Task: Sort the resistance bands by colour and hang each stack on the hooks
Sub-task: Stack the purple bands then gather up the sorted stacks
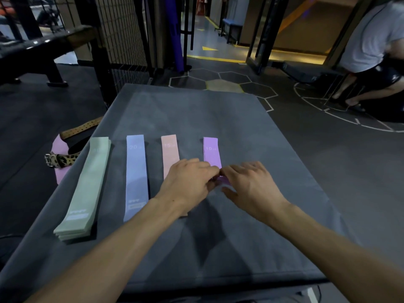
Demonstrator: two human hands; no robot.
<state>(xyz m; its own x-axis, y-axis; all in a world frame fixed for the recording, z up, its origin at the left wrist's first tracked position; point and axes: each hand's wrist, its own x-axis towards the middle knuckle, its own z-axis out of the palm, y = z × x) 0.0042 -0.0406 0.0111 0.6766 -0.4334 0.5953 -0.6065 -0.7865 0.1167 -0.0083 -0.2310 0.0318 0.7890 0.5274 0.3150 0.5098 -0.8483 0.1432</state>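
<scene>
A grey counter [251, 132] carries four band stacks. Green [87, 182], blue [135, 171] and peach [170, 152] lie beyond the left hand [188, 182]. Purple [211, 152] runs under both hands.

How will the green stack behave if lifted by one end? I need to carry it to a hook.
The green stack is several thin flat bands, so it will likely droop. Its layers look loosely aligned and may slide apart. Probably light.
</scene>
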